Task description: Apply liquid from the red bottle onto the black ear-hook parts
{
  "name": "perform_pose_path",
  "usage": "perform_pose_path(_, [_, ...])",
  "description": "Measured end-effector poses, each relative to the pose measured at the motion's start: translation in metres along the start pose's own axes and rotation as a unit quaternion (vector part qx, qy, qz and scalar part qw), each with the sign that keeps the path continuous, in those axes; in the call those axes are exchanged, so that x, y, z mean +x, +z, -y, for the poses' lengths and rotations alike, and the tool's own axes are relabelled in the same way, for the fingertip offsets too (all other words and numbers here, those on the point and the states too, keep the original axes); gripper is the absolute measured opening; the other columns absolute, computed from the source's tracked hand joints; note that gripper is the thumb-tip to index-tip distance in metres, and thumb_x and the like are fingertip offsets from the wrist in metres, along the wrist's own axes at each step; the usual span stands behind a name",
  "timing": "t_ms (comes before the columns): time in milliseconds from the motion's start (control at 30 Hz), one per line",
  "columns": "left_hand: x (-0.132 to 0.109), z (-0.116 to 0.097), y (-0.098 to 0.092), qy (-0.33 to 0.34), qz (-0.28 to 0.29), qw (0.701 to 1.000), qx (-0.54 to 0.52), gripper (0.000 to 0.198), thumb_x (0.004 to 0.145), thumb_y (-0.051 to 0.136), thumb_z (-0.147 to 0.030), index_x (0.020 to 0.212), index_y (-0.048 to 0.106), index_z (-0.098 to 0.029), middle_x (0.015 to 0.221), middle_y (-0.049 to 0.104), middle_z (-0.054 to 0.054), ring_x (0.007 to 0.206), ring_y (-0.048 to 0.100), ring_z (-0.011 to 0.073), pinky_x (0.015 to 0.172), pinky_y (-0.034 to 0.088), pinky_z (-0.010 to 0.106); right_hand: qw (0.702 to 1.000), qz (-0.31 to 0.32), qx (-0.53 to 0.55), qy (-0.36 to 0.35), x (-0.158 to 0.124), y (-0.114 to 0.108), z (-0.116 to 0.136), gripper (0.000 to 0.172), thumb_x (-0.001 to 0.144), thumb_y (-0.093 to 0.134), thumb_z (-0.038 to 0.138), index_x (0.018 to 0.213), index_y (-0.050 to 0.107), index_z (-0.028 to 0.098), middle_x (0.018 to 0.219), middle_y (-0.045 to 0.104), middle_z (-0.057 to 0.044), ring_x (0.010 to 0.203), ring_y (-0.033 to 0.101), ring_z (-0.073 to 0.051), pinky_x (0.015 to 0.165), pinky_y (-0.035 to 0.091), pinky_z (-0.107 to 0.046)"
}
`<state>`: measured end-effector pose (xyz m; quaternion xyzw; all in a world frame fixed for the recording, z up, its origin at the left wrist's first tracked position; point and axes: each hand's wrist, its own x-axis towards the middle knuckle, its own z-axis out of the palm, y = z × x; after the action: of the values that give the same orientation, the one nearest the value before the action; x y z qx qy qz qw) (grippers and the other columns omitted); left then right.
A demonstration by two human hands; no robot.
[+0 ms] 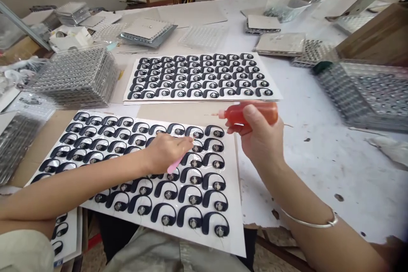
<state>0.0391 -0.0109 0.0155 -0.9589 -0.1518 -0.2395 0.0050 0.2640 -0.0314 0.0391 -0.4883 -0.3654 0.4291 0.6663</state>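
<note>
My right hand [263, 136] is wrapped round a red squeeze bottle [234, 112] with a thin needle tip pointing left, held above the table. My left hand [168, 151] is closed over the near white sheet [234, 204], and a pink flat-ended tool [174, 165] sticks out below its fingers; the tool's other end is hidden. On the sheet lie several rows of black ear-hook parts [219, 182], each with a small silver round piece and fine wires. The left fingertips are close to the upper right parts, but I cannot tell whether they touch.
A second white sheet [270, 95] of similar parts lies behind. Stacks of clear trays [76, 76] stand at the left, and another tray stack [366, 93] at the right. A cardboard box [379, 38] is beyond it. Packaged cards [148, 29] lie toward the back.
</note>
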Motion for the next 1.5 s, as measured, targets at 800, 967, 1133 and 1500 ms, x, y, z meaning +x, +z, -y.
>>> perform_pose_path(800, [0.001, -0.022, 0.020, 0.072, -0.020, 0.977, 0.201, 0.012, 0.083, 0.050, -0.007, 0.082, 0.062, -0.006, 0.098, 0.071, 0.022, 0.043, 0.057, 0.0136, 0.038, 0.046, 0.026, 0.890, 0.093, -0.301, -0.330, -0.017, 0.007, -0.033, 0.014, 0.073, 0.072, 0.021, 0.084, 0.063, 0.020, 0.071, 0.063, 0.000, 0.063, 0.058, -0.014, 0.058, 0.049, -0.030])
perform_pose_path(967, [-0.001, -0.022, 0.021, 0.071, -0.013, 0.978, 0.197, 0.013, 0.085, 0.049, -0.008, 0.083, 0.062, -0.006, 0.101, 0.070, 0.023, 0.044, 0.057, 0.0130, 0.038, 0.046, 0.026, 0.893, 0.092, -0.303, -0.319, -0.018, 0.007, -0.034, 0.014, 0.073, 0.072, 0.024, 0.083, 0.064, 0.021, 0.071, 0.063, 0.000, 0.062, 0.059, -0.015, 0.058, 0.050, -0.031])
perform_pose_path(1133, [-0.002, -0.022, 0.023, 0.064, -0.015, 0.980, 0.188, 0.013, 0.086, 0.049, -0.007, 0.083, 0.061, -0.006, 0.102, 0.069, 0.023, 0.043, 0.057, 0.0133, 0.039, 0.047, 0.027, 0.892, 0.087, -0.316, -0.313, -0.020, 0.008, -0.033, 0.013, 0.074, 0.072, 0.027, 0.082, 0.064, 0.022, 0.072, 0.064, -0.001, 0.062, 0.060, -0.016, 0.057, 0.051, -0.033])
perform_pose_path(1500, [-0.003, -0.021, 0.024, 0.063, -0.019, 0.979, 0.190, 0.011, 0.084, 0.050, -0.006, 0.082, 0.061, -0.006, 0.102, 0.069, 0.022, 0.042, 0.056, 0.0126, 0.039, 0.049, 0.027, 0.883, 0.089, -0.313, -0.339, -0.020, 0.009, -0.035, 0.015, 0.073, 0.073, 0.025, 0.084, 0.064, 0.022, 0.071, 0.063, -0.001, 0.062, 0.059, -0.016, 0.056, 0.050, -0.032])
